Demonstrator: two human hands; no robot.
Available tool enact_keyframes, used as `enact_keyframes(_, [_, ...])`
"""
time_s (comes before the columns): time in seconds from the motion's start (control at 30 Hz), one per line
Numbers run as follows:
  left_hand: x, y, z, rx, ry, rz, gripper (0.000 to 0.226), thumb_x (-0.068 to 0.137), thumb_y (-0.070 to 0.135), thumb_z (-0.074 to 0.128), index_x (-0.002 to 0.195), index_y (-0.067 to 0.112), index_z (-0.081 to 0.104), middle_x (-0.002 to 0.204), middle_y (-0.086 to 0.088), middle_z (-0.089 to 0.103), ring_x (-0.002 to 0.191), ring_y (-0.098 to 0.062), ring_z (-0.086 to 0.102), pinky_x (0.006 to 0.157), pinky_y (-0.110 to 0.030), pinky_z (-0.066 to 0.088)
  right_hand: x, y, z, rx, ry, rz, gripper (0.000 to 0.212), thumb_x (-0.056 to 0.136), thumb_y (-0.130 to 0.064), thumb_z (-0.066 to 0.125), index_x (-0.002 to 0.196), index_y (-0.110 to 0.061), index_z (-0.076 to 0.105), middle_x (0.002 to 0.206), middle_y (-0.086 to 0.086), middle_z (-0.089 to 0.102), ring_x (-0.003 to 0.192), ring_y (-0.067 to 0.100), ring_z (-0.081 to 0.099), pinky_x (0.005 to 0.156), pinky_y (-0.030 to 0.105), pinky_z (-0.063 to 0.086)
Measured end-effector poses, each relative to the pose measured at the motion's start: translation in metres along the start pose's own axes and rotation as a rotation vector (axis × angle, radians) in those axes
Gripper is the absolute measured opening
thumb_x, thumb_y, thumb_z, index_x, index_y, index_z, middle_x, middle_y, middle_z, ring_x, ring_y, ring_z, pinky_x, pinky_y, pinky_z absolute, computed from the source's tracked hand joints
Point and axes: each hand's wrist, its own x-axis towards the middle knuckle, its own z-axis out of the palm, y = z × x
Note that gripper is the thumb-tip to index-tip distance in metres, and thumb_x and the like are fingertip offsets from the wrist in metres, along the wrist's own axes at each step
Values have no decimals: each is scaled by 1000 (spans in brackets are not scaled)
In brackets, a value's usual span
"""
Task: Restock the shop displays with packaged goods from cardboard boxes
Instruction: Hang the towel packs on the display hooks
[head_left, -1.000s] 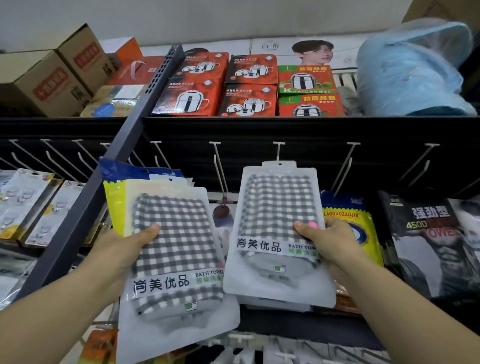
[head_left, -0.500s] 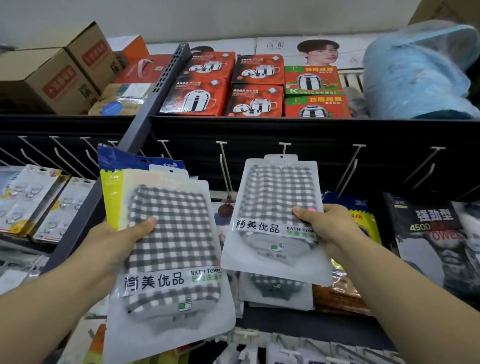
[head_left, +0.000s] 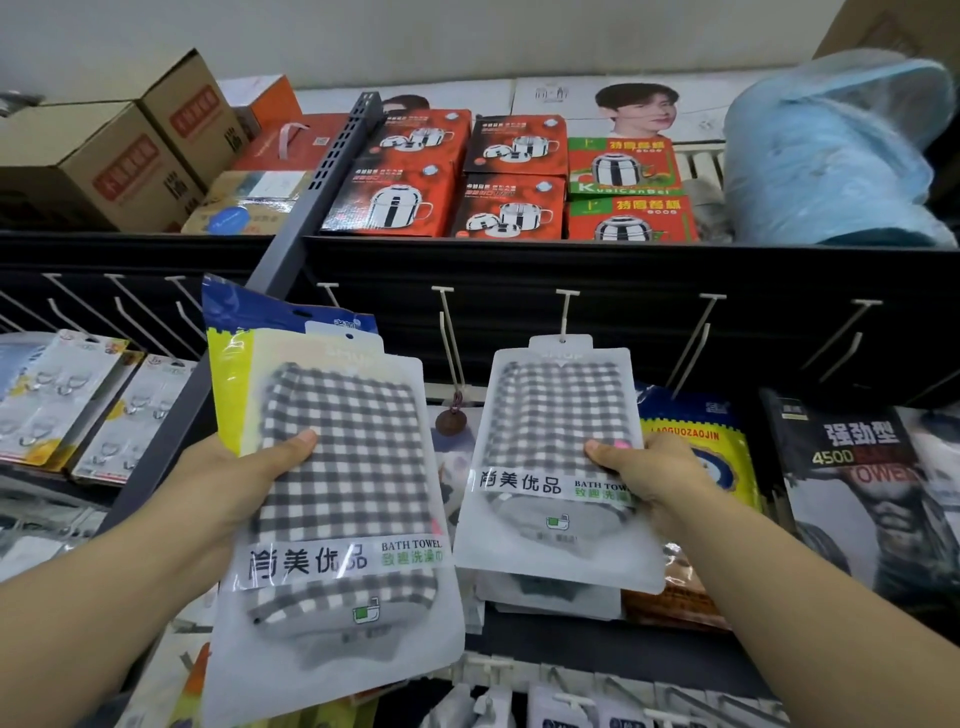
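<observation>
Packets (head_left: 550, 592) behind right-hand pack, perhaps 2, mostly hidden

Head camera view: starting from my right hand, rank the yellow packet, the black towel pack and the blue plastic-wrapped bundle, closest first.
From the right hand:
1. Yellow packet, directly behind it.
2. Black towel pack, further right.
3. Blue plastic-wrapped bundle, up on the top shelf.

Even bright light, wide-angle edge distortion
</observation>
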Motion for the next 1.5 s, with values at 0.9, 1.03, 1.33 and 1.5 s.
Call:
enact_keyframes(0.9, [8, 2, 9, 49, -54, 17, 20, 82, 19, 70, 93, 4, 68, 77, -19, 73, 59, -32, 71, 56, -38, 56, 64, 77, 29, -411, 51, 85, 42, 91, -26, 64, 117, 4, 51, 99, 14, 51, 83, 25, 45, 69, 28, 36])
enact_keyframes(1.03, [7, -4, 11, 57, -60, 22, 18, 83, 19, 70, 95, 5, 67, 77, -16, 74, 60, -29, 71, 61, -38, 54, 55, 80, 26, -477, 135, 36, 48, 82, -11, 72, 117, 1, 40, 109, 16, 49, 90, 29, 49, 73, 32, 42])
enact_keyframes(1.33, [0, -19, 26, -17, -34, -30, 40, 78, 21, 76, 110, 3, 61, 86, -18, 74, 68, -32, 72, 52, -35, 56, -29, 37, 35, -412, -209, -286, 60, 86, -46, 62, 132, -14, 42, 107, 0, 59, 87, 13, 58, 69, 22, 50])
enact_keyframes(1.5, [-11, -20, 40, -7, -78, -98, 35, 78, 24, 76, 100, -1, 66, 76, -16, 74, 62, -29, 72, 44, -31, 54, -69, 31, 50, -265, -479, -123, 54, 75, -64, 64, 108, -22, 55, 98, -10, 64, 85, 6, 63, 66, 21, 51])
